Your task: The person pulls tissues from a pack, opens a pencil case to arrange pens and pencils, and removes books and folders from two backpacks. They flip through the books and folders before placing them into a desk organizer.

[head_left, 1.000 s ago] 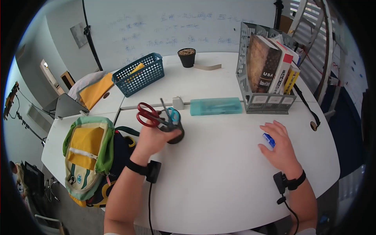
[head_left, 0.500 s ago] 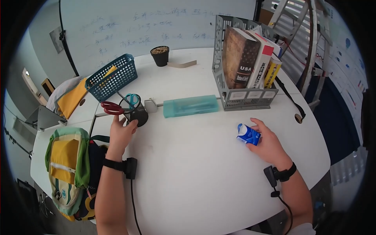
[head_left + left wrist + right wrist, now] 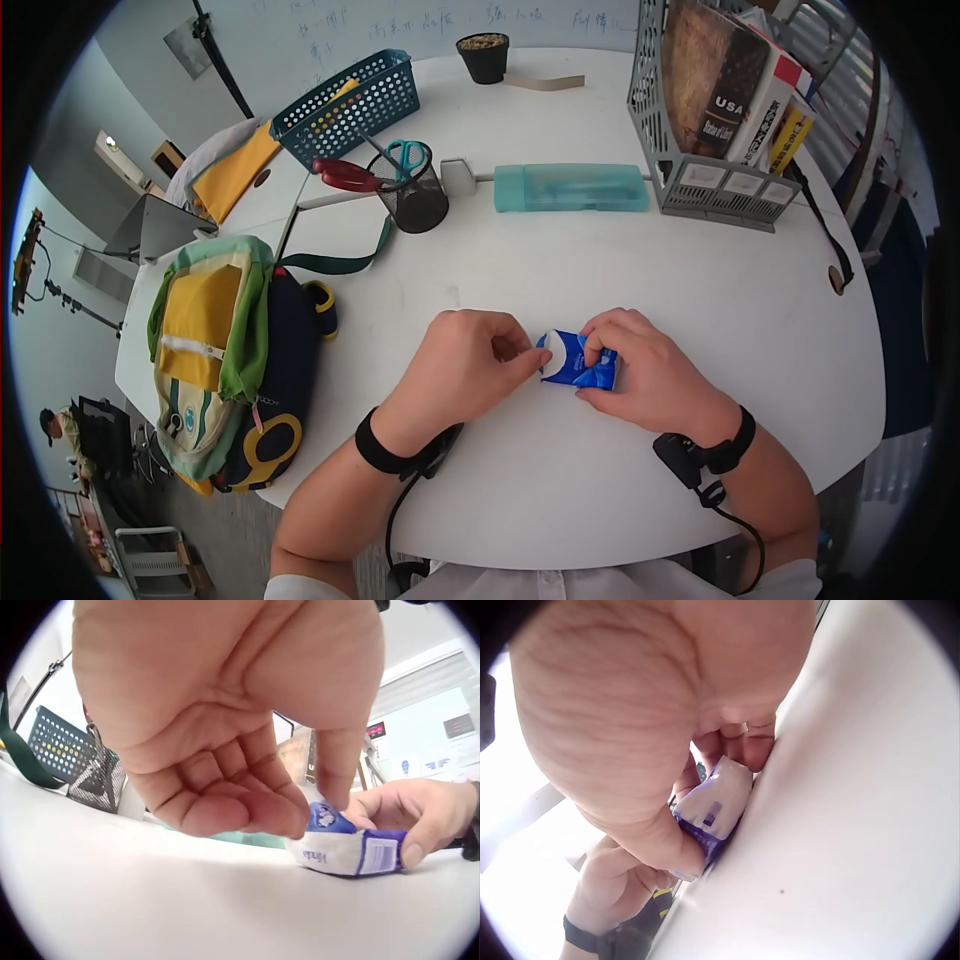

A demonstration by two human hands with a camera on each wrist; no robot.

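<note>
A small blue-and-white tissue pack (image 3: pixel 578 360) lies low over the white table between both hands. My right hand (image 3: pixel 655 375) grips its right end, thumb on the near side and fingers over the top. My left hand (image 3: pixel 460 365) pinches the pack's white left end between thumb and curled fingers. In the left wrist view, the pack (image 3: pixel 337 851) shows a white side with lettering and a barcode panel at its end. From the right wrist, the pack (image 3: pixel 724 791) appears under my right palm, partly covered by the fingers.
Beyond the hands stand a mesh pen cup (image 3: pixel 418 205) with red-handled and blue scissors, a teal pencil case (image 3: pixel 570 188) and a grey book rack (image 3: pixel 720 190). A backpack (image 3: pixel 215 360) lies at the left, near a blue basket (image 3: pixel 350 115). A potted plant (image 3: pixel 484 62) is at the back.
My left hand has left the pen cup and come right to the tissue pack. My right hand has lifted the pack from the right side and brought it to the middle.
</note>
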